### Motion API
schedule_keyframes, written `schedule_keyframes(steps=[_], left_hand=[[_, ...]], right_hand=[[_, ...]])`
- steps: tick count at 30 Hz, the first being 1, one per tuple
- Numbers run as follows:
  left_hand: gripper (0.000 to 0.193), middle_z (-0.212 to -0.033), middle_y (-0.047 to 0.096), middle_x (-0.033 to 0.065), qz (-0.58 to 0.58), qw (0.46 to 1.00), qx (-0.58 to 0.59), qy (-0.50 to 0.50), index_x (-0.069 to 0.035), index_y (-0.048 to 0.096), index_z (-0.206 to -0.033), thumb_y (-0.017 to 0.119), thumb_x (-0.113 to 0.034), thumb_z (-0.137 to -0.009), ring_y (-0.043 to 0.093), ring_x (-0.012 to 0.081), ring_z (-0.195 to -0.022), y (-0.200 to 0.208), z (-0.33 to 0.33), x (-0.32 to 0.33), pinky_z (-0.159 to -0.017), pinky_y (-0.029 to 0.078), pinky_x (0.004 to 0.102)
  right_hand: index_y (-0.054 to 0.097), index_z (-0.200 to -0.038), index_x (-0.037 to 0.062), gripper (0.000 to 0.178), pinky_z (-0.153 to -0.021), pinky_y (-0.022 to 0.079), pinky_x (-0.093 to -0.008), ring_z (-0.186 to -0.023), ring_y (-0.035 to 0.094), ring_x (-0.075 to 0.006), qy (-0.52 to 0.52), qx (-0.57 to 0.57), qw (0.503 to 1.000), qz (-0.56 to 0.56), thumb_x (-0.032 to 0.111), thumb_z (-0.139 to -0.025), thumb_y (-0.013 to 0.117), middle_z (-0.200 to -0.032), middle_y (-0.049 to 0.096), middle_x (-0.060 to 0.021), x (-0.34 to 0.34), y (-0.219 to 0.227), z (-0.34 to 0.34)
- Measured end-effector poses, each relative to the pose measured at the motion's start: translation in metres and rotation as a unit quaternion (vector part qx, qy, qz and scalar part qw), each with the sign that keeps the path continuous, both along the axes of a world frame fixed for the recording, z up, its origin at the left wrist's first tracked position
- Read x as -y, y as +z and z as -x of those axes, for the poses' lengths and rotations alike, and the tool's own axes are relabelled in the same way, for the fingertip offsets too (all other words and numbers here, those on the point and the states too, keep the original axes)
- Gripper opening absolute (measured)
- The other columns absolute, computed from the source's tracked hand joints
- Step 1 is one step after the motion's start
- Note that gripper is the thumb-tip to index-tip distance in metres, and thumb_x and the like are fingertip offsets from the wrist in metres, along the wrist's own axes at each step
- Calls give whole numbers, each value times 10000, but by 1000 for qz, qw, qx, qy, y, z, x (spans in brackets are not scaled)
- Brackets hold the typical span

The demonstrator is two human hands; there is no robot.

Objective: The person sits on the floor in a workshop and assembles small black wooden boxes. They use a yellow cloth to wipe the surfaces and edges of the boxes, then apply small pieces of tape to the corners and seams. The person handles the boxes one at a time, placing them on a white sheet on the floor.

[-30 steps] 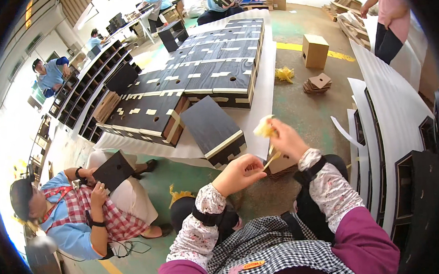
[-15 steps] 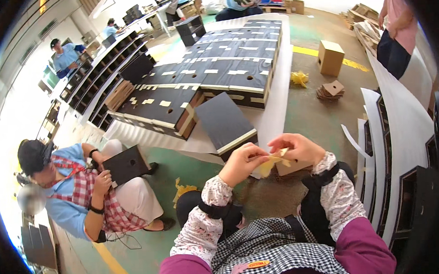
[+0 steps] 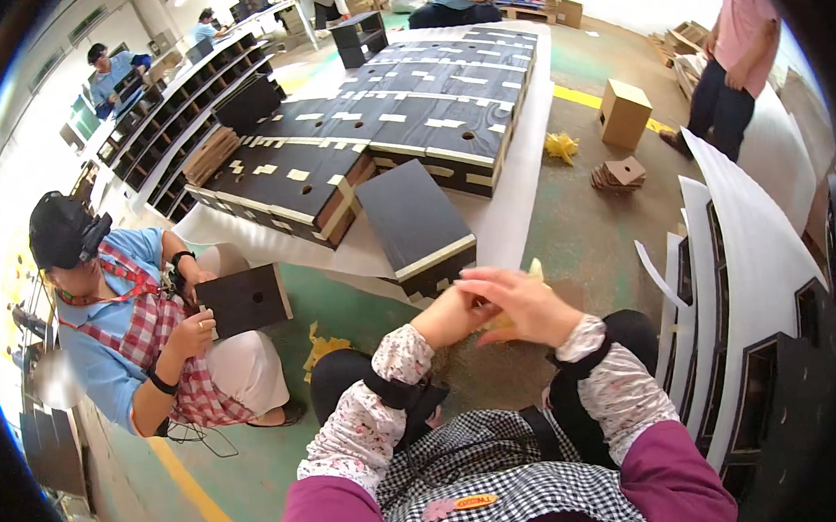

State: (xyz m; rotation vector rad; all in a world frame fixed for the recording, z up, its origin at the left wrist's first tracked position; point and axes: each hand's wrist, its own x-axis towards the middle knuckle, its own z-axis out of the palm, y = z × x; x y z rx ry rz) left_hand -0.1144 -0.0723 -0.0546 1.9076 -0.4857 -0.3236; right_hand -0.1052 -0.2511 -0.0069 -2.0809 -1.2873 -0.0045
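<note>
My left hand (image 3: pixel 447 318) and my right hand (image 3: pixel 530 308) meet in front of my knees, around a crumpled strip of pale yellow masking tape (image 3: pixel 502 326). The right hand's fingers reach over the left hand's fingertips and hide them. A bit of the tape sticks up beyond my right hand, and more hangs below the palm. Just past my hands a dark box-like panel unit (image 3: pixel 418 214) with a cream-taped edge leans against the low stack of taped dark cabinets (image 3: pixel 374 118).
To the left a crouching person (image 3: pixel 141 320) holds a dark board (image 3: pixel 244 301) with a hole. Tape scraps (image 3: pixel 324 349) lie on the floor. Rightward are a cardboard box (image 3: pixel 624 114), stacked small brown pieces (image 3: pixel 619 175), foam-wrapped shelving (image 3: pixel 761 218) and a standing person (image 3: pixel 740 60).
My hands have come together, the right one sliding over the left and covering most of the tape. The standing person at right has moved, and the whole view has shifted slightly.
</note>
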Motion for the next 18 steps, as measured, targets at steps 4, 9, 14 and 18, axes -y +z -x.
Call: schedule_keyframes(steps=[4,9,14,18], left_hand=[[281,-1029,616,93,69,990,-121,-16,-1,540,-1116,595,-121,-868,568,158,-942,-4,-6,-4,-802,473,286],[269,-1015,600,29,88,984,-153,-9,-14,539,-1125,585,-110,-877,544,107,-900,-3,-5,-9,-747,460,246],[208,-896,570,-32,110,978,-176,6,-39,559,-1068,584,-133,-885,508,42,-766,14,-6,-20,-636,426,194],[153,-847,552,-54,111,976,-184,-34,-60,569,-1017,582,-148,-893,491,24,-729,15,-7,-26,-611,403,170]], right_hand=[[368,-1339,119,750,-989,389,-407,-1192,440,-317,-26,1,1000,16,139,-683,732,-1331,414,-125,0,-19,0],[351,-1354,132,790,-976,397,-398,-1174,451,-307,-48,65,996,36,113,-661,731,-1322,412,-120,-2,-22,3],[361,-1351,143,778,-955,403,-391,-1157,458,-304,-22,43,998,49,104,-663,722,-1283,425,-120,8,-17,-5],[376,-1340,137,718,-812,472,-371,-965,562,-296,-27,74,995,59,179,-702,703,-1100,515,-114,13,-19,-4]])
